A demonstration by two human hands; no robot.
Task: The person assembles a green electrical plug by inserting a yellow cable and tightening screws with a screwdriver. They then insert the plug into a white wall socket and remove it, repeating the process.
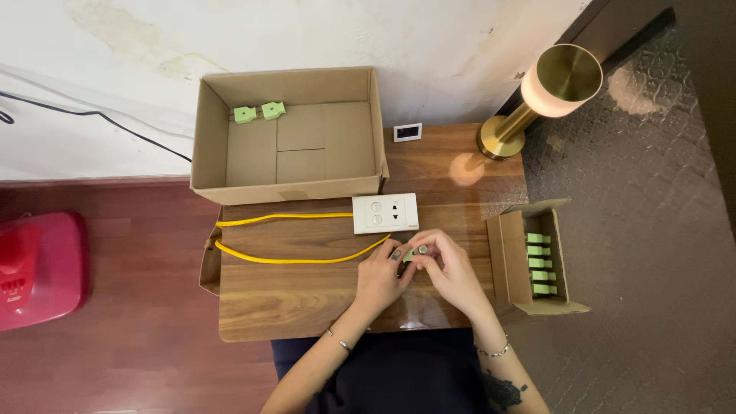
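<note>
Both my hands meet over the front middle of a small wooden table (307,299). My left hand (381,274) and my right hand (448,268) together hold a small light-green plug piece (415,254) with a metal end, just below a white wall socket plate (386,212). A yellow cable (291,259) loops across the table to the left and ends at my left hand. Fingers cover most of the green piece.
A large open cardboard box (287,138) at the back left holds two green plugs (259,113). A small open box (537,264) at the right edge holds several green plugs. A brass lamp (537,96), a small white device (407,132) and a red object (38,268) on the floor.
</note>
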